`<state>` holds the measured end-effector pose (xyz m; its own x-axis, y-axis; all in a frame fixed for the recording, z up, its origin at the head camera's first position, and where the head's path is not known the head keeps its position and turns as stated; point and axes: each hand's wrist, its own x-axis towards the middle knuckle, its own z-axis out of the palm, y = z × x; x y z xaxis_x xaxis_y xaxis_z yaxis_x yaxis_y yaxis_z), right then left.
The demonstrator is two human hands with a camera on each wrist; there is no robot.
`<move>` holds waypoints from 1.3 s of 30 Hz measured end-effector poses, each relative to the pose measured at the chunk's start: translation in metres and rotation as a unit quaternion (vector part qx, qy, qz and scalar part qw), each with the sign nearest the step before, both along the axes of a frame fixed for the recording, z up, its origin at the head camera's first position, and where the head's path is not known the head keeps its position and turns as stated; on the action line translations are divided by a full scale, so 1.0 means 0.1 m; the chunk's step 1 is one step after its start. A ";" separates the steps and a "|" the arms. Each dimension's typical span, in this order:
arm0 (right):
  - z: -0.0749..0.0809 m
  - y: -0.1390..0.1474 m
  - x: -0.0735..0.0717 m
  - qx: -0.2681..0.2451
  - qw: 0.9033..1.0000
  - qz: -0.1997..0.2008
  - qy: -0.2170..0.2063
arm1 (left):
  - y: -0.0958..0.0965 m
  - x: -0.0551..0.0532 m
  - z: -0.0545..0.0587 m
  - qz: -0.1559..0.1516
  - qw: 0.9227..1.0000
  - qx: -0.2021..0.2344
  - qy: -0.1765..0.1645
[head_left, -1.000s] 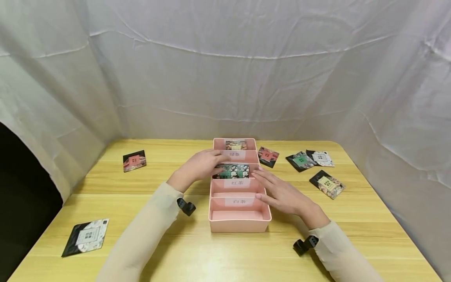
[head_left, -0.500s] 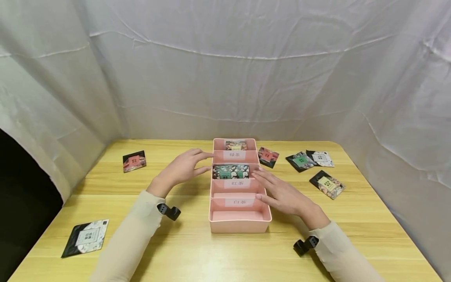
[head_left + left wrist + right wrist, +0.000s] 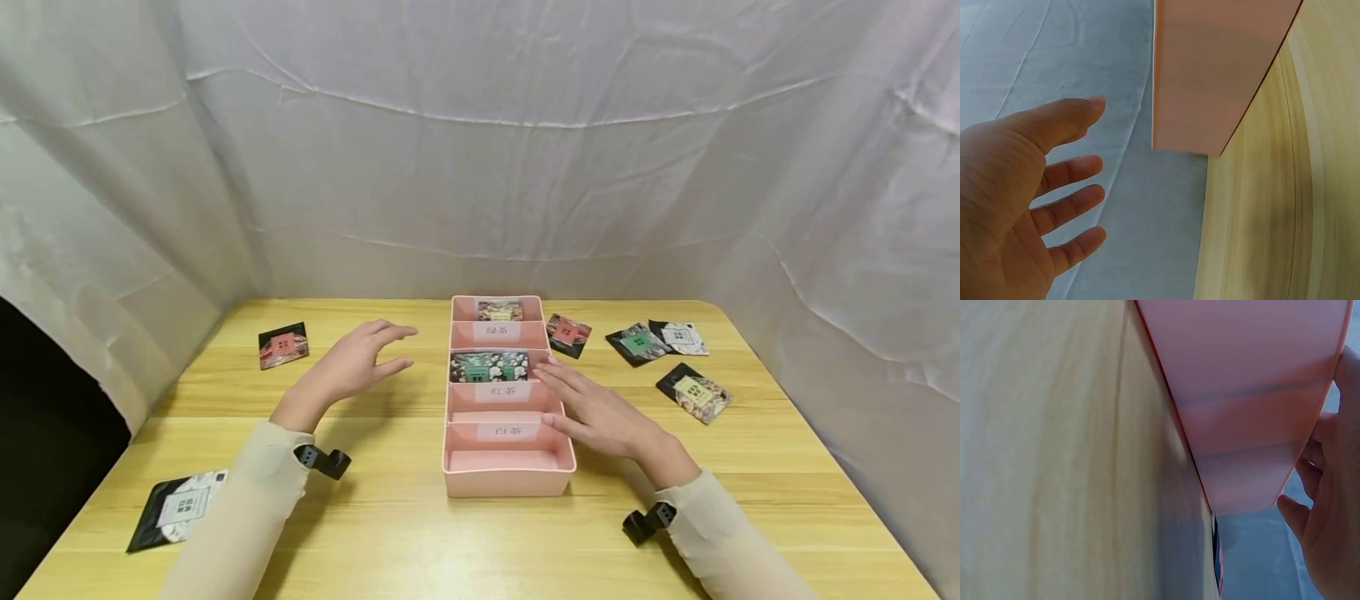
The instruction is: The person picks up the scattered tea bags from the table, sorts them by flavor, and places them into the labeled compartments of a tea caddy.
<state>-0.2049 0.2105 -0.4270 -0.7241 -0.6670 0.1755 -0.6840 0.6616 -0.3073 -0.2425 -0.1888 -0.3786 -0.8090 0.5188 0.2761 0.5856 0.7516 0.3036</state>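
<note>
Seemingly, the sorting stands between pickups; the left hand hangs empty, fingers parted, left of the pink box; the right hand rests relaxed at its right rim; next probably calls for pinching the red-labelled sachet, far left on the bench.

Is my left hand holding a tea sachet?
No, the left hand holds nothing, its fingers spread apart left of the pink divided box.

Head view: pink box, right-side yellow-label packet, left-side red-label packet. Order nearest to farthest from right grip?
1. Pink box: at the right grip's fingertips, on its left.
2. Yellow-label packet: off to the right.
3. Red-label packet: far left, across the box.
</note>
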 end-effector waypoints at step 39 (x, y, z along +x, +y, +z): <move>-0.01 0.00 0.00 0.001 1.000 0.002 0.003 | -1.09 0.62 -0.12 0.080 0.993 0.009 -0.081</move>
